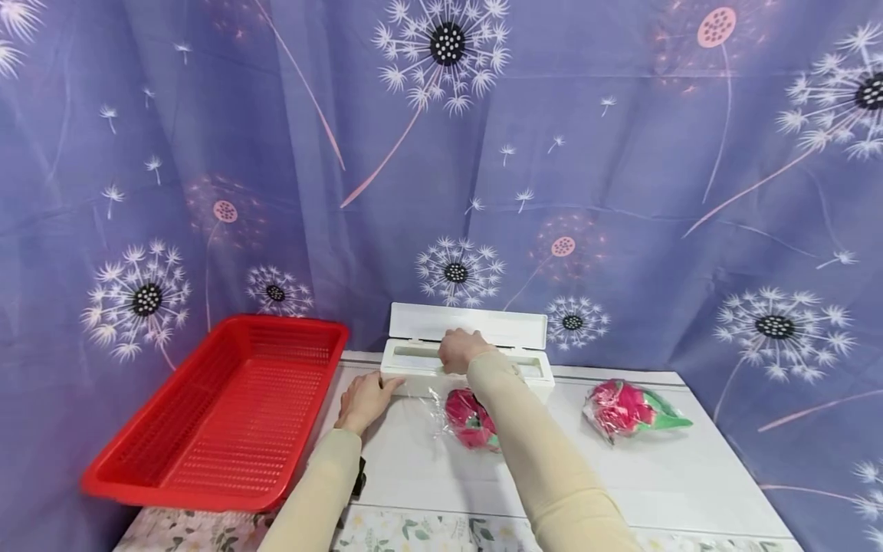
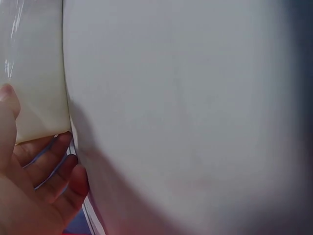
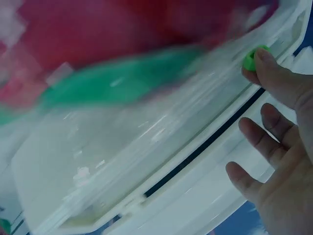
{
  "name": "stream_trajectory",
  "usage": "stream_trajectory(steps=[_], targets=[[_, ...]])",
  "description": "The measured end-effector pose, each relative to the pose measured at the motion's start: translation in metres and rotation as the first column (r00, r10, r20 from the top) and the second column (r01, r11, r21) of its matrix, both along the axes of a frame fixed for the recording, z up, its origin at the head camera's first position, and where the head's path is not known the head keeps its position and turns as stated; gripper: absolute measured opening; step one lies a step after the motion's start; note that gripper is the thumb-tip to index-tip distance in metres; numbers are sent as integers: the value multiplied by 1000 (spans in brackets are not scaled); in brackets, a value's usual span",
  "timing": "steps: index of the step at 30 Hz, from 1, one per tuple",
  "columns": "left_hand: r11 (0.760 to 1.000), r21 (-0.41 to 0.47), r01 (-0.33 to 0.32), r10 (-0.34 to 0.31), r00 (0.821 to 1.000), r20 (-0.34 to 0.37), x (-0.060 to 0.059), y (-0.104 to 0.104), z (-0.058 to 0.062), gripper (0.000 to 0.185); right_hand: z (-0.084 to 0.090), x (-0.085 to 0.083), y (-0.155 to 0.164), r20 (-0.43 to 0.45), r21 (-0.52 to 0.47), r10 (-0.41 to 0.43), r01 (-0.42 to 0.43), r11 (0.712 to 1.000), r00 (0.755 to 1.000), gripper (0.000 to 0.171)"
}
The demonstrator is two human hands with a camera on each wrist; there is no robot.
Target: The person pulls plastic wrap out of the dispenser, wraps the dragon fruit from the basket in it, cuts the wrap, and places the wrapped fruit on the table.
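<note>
A long white plastic box (image 1: 396,359), seemingly a film-wrap dispenser, lies at the back of the white board with its hinged lid (image 1: 421,318) raised. My left hand (image 1: 366,402) grips its left end, thumb (image 2: 7,100) on one face and fingers around the corner. Over the box's top, my right hand (image 1: 464,350) pinches a small bright-green piece (image 3: 255,58) between thumb and forefinger; the other fingers are spread. Clear film stretches from the box over a pink-and-green bundle (image 1: 464,418), which sits in front of the box, partly hidden by my right forearm.
A second pink-and-green bundle (image 1: 624,406) in clear wrap lies on the right of the white board (image 1: 572,491). At the left stands a large red plastic basket (image 1: 103,487). A blue dandelion-print curtain (image 1: 586,176) hangs behind, and a floral cloth (image 1: 407,533) shows along the front.
</note>
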State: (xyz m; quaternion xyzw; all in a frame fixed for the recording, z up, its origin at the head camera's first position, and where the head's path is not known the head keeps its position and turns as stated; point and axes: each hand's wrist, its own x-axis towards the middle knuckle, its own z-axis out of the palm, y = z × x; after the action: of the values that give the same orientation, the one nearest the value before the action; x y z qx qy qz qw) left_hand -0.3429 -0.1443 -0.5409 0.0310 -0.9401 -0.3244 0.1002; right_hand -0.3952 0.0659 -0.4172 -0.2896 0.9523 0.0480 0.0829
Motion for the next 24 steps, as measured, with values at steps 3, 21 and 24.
stream_trajectory(steps=[3, 21, 24], targets=[[1000, -2, -5, 5, 1000, 1, 1, -2, 3, 46, 1, 0, 13, 16, -42, 3, -2, 999, 1000, 21], [1000, 17, -11, 10, 1000, 23, 3, 4, 4, 45, -9, 7, 59, -91, -101, 145, -154, 983, 985, 17], [999, 34, -19, 18, 999, 29, 2, 4, 4, 43, -11, 7, 64, -115, -104, 158, -170, 980, 981, 15]])
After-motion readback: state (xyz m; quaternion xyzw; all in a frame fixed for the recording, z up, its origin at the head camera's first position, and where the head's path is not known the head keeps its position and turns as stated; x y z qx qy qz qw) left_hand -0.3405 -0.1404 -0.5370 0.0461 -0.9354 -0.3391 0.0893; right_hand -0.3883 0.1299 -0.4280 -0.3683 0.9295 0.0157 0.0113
